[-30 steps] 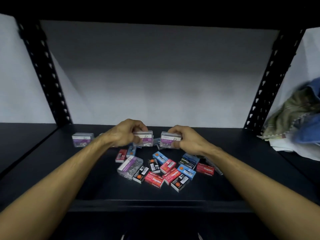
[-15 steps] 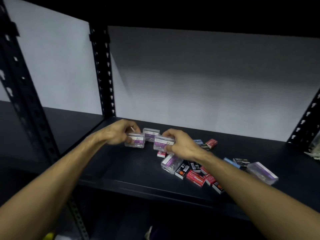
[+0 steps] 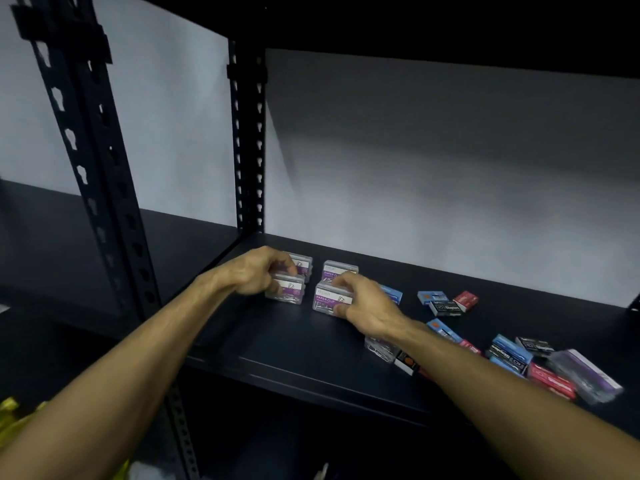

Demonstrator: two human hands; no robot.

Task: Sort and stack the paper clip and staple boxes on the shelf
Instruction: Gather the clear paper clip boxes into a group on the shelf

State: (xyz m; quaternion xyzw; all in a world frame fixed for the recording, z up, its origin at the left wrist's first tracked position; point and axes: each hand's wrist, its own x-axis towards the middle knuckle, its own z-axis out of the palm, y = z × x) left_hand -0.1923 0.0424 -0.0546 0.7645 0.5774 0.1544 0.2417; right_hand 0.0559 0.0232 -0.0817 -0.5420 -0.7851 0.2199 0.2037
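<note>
My left hand (image 3: 254, 271) gripped a clear paper clip box (image 3: 289, 289) near the shelf's (image 3: 277, 344) back left corner, another box (image 3: 300, 264) just behind it. My right hand (image 3: 363, 303) curled round a second front box (image 3: 329, 301), a fourth (image 3: 340, 269) behind. Staple boxes (image 3: 446, 303) lay scattered to the right.

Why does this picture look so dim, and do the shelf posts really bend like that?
Head view: light is low, so the black shelf swallows detail; the wall behind is unevenly lit, brighter low down. The wide-angle lens tilts the posts. The purple paper clip box at right is smeared.
</note>
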